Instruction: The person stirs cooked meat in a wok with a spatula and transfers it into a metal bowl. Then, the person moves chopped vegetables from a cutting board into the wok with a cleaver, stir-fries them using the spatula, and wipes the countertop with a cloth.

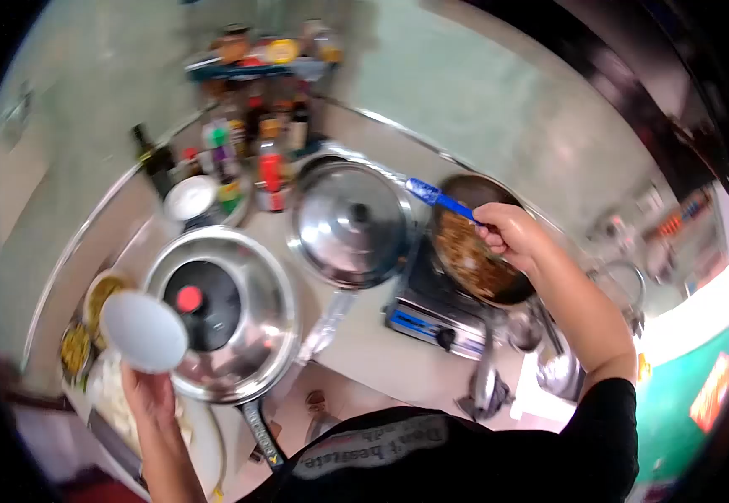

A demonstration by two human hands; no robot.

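My right hand is closed around the handle of a blue spatula. The spatula's broad head points up and left, over the left rim of a dark frying pan. Brown cooked food lies in that pan, on a portable gas stove. On the far left, my left hand grips a white bowl from below, its fingers partly hidden. The bowl is raised beside a wide steel pan, in which a dark lid with a red knob sits.
A round steel lid lies between the two pans. Bottles crowd the back corner beneath a small shelf. Ladles are near the stove's front. White cut food and a yellowish dish stand at the left edge.
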